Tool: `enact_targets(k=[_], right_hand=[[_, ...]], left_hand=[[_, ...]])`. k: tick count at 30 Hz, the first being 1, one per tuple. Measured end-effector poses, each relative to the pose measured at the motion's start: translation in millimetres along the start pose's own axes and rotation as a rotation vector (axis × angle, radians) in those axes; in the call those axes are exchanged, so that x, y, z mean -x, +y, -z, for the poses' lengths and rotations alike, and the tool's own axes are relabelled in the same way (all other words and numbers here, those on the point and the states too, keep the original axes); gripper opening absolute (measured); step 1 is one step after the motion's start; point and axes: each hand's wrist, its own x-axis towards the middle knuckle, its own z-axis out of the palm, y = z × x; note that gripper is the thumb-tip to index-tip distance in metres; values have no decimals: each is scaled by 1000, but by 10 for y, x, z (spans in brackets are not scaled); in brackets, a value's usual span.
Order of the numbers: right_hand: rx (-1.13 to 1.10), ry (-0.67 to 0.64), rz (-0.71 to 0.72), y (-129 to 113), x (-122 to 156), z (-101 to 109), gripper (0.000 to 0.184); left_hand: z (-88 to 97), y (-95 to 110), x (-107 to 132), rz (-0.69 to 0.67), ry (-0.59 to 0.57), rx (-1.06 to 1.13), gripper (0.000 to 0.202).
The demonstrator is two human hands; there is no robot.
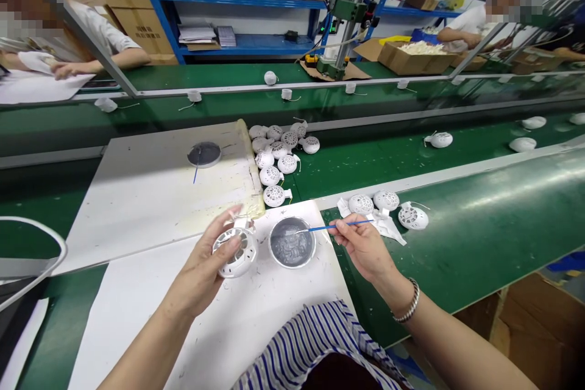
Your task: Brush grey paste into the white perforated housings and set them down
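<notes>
My left hand (208, 262) is closed around a round white plastic housing (242, 258) with a slotted grille, its thumb across the face. Between the fingertips of my right hand (365, 247) is a thin blue brush (326, 227). The brush's tip is over a shallow round dish (292, 259) of grey paste, apparently touching the paste. The dish stands on a white board (269, 323) in front of me, just right of the held housing. A braided bracelet (408, 301) circles my right wrist.
Several similar white housings (278, 149) cluster behind the dish, and more (412, 216) lie to the right on the green belt (457, 256). A second grey dish (204, 155) with a blue stick sits on another white board (150, 195). Two people (103, 36) work across the line.
</notes>
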Motion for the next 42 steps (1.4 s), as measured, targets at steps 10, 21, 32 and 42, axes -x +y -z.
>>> enact_targets(k=[10, 21, 32, 42], right_hand=[[-200, -97, 70, -449, 157, -212, 21], [157, -243, 321, -488, 329, -282, 11], [387, -234, 573, -532, 463, -251, 11], [418, -128, 805, -733, 639, -105, 23]], left_hand=[[-344, -80, -2, 256, -62, 44, 47], [-437, -60, 96, 158, -190, -5, 38], [-456, -95, 131, 131, -258, 52, 31], [-448, -97, 153, -23, -91, 156, 27]])
